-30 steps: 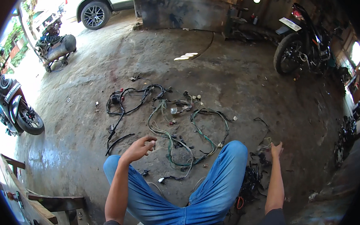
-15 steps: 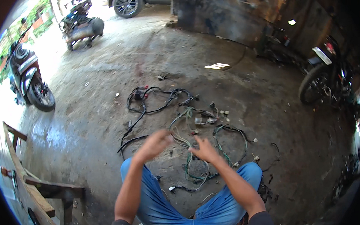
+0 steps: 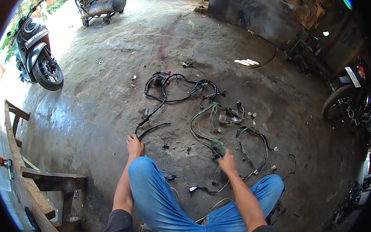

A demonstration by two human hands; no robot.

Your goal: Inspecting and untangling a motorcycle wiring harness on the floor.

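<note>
On the concrete floor ahead of my knees lie loose motorcycle wiring harnesses. Beside my left knee, my left hand (image 3: 134,145) has its fingers closed around the lower end of the black wiring harness (image 3: 165,101), whose taped loops spread out farther off. My right hand (image 3: 227,162), fingers closed, grips the lower part of the green wiring harness (image 3: 196,131); the exact hold is partly hidden by the fingers. Just beyond it are a clear plastic part (image 3: 222,119) and several pale connectors (image 3: 252,115). A white connector (image 3: 193,189) on a dark lead lies between my knees.
To the left stands a wooden bench (image 3: 42,201), with a parked scooter (image 3: 42,61) beyond it. An air compressor (image 3: 102,8) is at the back. Another motorcycle (image 3: 346,99) stands at the right, near a dark stained wall (image 3: 256,20). Small scraps lie about the floor.
My left hand has gone down and left to the black harness end. My right hand has come down and taken hold of the green wires. The view has shifted with my head.
</note>
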